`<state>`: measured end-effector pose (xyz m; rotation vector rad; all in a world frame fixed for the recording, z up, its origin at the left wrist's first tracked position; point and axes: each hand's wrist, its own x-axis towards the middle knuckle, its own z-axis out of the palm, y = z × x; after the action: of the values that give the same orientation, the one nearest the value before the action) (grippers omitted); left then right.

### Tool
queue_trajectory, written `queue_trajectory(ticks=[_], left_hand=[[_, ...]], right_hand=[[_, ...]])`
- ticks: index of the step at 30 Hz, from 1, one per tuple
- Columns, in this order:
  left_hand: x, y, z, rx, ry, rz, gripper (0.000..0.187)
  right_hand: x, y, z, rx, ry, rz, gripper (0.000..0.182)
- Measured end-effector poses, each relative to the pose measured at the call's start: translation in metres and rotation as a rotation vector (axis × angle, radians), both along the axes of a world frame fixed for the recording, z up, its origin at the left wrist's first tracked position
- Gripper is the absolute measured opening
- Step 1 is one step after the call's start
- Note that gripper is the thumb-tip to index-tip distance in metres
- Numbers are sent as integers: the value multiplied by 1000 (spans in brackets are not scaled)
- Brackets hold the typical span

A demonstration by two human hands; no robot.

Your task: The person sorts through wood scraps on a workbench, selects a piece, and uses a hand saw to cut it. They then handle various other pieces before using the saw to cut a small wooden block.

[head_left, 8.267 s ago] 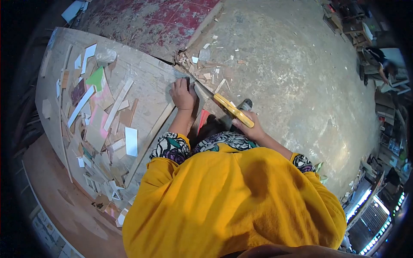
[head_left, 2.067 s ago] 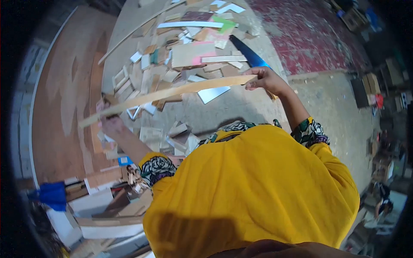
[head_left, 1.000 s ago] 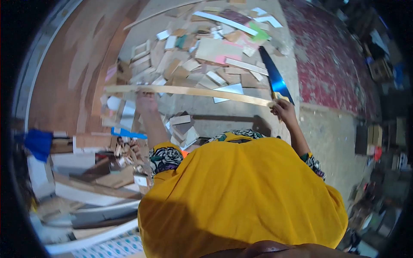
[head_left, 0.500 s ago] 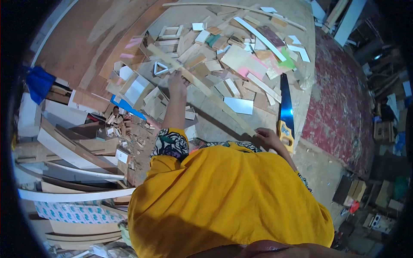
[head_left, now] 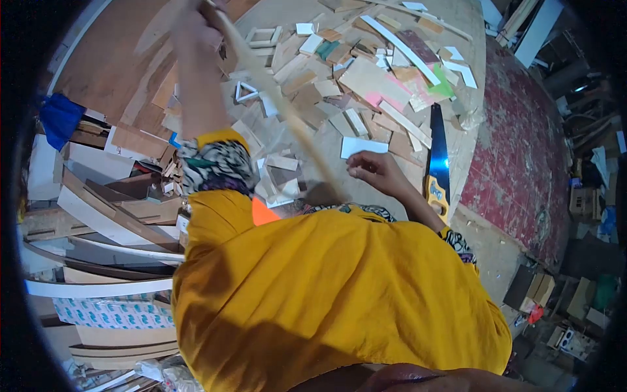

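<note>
The person's left hand [head_left: 196,23] is gripping one end of a long thin wooden strip [head_left: 287,117], fingers closed round it, and raising it above the table [head_left: 470,140] of offcuts. The right hand [head_left: 372,171], loosely curled and seemingly empty, is hovering beside the strip's lower end, near the saw [head_left: 436,157]. The strip is probably light and whippy, so a hold nearer its middle would steady it.

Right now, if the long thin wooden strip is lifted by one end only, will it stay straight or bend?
The wooden strip is long and very thin, so it would probably sag and wobble. It likely weighs little: the left hand lifts it alone. Its narrow section suggests it could snap if forced.
</note>
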<state>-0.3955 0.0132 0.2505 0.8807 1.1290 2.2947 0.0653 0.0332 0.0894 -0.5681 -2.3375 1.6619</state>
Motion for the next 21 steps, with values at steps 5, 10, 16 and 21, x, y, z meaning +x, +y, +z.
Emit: queue_trajectory(ticks=[5,10,16,21], left_hand=[[6,-55,83,-432,483,-95,31],[48,-59,-9,-774,267,126,28],[-26,-48,-227,-1172,748,349,25],[-48,-22,-300,-1360,754,100,21]], right_hand=[[3,2,-24,-233,73,-23,20],[42,12,-53,-426,-111,-253,21],[83,16,-82,-468,-165,-489,18],[99,21,-90,-445,-214,-540,18]])
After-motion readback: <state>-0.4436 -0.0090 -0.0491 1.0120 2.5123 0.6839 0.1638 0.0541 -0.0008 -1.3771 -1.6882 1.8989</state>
